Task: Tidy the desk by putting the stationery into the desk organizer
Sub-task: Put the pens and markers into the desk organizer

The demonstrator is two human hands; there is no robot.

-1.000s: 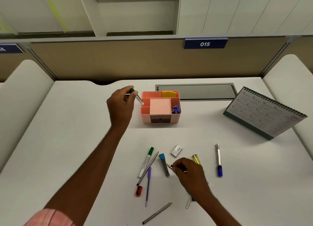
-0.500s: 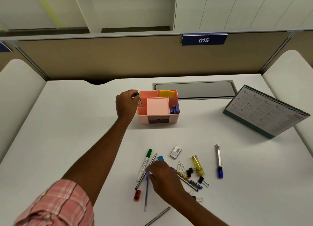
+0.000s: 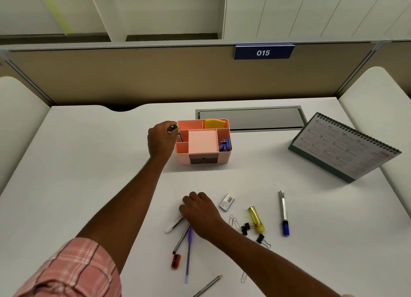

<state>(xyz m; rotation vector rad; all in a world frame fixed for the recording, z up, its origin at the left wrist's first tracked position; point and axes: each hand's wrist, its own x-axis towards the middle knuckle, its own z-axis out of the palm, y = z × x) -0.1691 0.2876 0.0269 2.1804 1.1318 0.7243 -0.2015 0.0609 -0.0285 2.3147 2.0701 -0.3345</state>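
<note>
1. In the head view, the desk organizer (image 3: 222, 161) stands mid-desk, toward the far edge of the white desk (image 3: 89, 163). It is a pink plastic box with rounded corners, split into open compartments, with a dark drawer front low on its near wall.
2. Its middle compartment holds a pink note block (image 3: 202, 141). Yellow sticky notes (image 3: 214, 123) stand in a back compartment. Blue-purple items (image 3: 225, 145) sit in the right one, too small to name.
3. The left hand (image 3: 161, 139) is at the organizer's left wall. Its fingers and thumb pinch a green-capped marker (image 3: 178, 133) that tilts, lower end down, into a left compartment.
4. The right hand (image 3: 200, 212) lies palm-down on the near desk, fingers curled over the far ends of a white marker (image 3: 172, 226) and a slim pencil (image 3: 180, 241) — whether it grips either cannot be told.
5. A purple pen (image 3: 188, 256) lies just beside the slim pencil, with a red sharpener (image 3: 175, 261) at its left. A second pencil (image 3: 208, 285) lies at the bottom edge.
6. Right of that hand lie an eraser (image 3: 226, 202), a yellow highlighter (image 3: 256, 218) and a blue-capped marker (image 3: 283, 212). Near the highlighter are 2 black binder clips (image 3: 245, 227) and some paper clips (image 3: 233, 221).
7. A spiral desk calendar (image 3: 344, 147) stands tilted at the far right, and a grey hatch (image 3: 249, 118) sits just behind the organizer.
</note>
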